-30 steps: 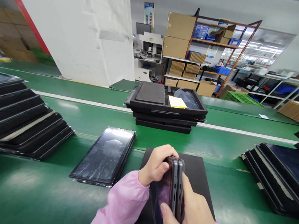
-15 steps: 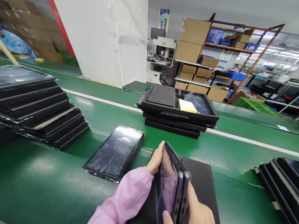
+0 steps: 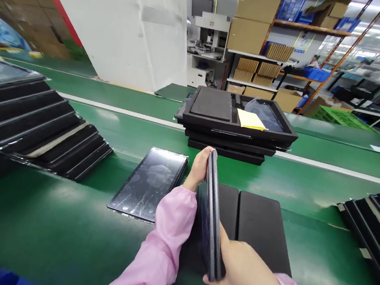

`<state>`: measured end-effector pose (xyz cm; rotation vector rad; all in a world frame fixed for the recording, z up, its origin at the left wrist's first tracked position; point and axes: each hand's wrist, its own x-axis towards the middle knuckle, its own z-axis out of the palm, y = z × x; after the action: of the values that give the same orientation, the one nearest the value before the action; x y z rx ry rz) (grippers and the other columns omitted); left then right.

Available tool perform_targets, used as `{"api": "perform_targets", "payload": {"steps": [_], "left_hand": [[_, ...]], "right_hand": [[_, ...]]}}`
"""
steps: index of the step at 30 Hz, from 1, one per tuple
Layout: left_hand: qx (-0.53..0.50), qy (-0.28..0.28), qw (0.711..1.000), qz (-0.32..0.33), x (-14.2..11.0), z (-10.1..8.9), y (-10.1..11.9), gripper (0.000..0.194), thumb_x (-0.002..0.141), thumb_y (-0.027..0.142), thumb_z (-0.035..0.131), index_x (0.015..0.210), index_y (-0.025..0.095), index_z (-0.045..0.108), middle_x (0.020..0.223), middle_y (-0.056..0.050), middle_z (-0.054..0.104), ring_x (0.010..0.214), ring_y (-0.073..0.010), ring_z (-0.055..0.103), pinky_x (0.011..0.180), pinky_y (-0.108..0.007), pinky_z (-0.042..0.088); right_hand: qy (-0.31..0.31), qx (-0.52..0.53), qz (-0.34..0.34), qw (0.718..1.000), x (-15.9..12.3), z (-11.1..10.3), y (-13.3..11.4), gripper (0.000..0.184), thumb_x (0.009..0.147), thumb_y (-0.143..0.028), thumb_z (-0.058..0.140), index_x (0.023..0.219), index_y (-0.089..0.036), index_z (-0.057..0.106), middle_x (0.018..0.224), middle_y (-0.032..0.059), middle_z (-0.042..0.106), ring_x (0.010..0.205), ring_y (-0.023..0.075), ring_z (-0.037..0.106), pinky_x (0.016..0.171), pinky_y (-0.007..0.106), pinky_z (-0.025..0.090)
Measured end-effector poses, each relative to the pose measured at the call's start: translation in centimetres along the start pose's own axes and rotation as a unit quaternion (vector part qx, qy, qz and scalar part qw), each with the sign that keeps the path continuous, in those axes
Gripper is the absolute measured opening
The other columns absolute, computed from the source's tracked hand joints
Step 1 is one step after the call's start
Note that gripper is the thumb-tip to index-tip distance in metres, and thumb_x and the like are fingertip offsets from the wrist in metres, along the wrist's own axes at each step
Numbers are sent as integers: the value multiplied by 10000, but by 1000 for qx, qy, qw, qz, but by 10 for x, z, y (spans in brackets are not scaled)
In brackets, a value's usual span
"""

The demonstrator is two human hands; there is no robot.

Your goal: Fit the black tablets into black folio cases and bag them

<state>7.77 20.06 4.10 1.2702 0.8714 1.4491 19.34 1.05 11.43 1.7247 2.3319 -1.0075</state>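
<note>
Two tablets [image 3: 214, 218] stand on edge, pressed face to face, between my hands. My left hand [image 3: 201, 166] grips their far end, and my right hand [image 3: 244, 267] wraps round the near end from the right. Below them lie black foam pads [image 3: 261, 224] side by side on the green work surface. To the left, a short stack of tablets in clear film [image 3: 151, 181] lies flat, its top screen shiny. Behind the hands sits a pile of black foam trays [image 3: 211, 104] with a yellow paper [image 3: 251, 120] on top; one compartment holds a film-wrapped tablet.
A tall leaning stack of film-wrapped tablets [image 3: 41, 121] stands at the left. Another leaning stack [image 3: 376, 237] is at the right edge. The green surface [image 3: 81, 221] has a white line along it. Behind are a white pillar [image 3: 121, 25] and a shelf with boxes [image 3: 253, 35].
The two tablets have been turned more edge-on and brought flush together, their screen now barely visible. My view has tilted downward, and more of the foam pads shows.
</note>
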Motion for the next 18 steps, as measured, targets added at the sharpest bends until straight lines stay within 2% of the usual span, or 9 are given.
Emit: {"api": "perform_targets", "payload": {"steps": [3,5,8,12,18], "left_hand": [[-7,1,999,31,-1,3,3,650,823,842,402,685,220,533,566,32,456,524,-129,398,502,-282,365],[-3,-12,999,39,-2,4,4,651,805,852,418,696,221,539,576,34,466,525,-128,403,517,-283,377],[2,-26,999,39,-2,4,5,659,794,866,408,706,225,536,594,29,470,534,-134,411,535,-291,392],[6,-25,999,41,-3,5,6,659,798,864,408,707,224,537,606,22,487,547,-139,428,550,-293,404],[23,-17,999,47,-3,8,3,662,807,862,386,729,226,554,630,19,516,571,-144,467,576,-290,428]], "right_hand": [[-29,3,-9,1000,3,-4,9,1051,661,-170,782,1561,-10,263,894,141,807,834,402,769,691,408,591],[-31,16,-28,999,4,-8,18,1161,610,-245,891,1571,-65,265,888,111,807,841,406,767,710,413,583],[-19,70,-86,994,2,-14,29,1212,575,-289,935,1578,-153,267,916,54,799,835,345,771,700,348,566],[-13,146,-121,982,0,-21,35,1090,659,-314,906,1562,-182,309,996,41,792,915,276,764,760,279,552],[-45,161,-109,980,3,-27,41,849,826,-320,799,1542,-192,362,1024,66,798,900,267,760,734,299,546]]}}
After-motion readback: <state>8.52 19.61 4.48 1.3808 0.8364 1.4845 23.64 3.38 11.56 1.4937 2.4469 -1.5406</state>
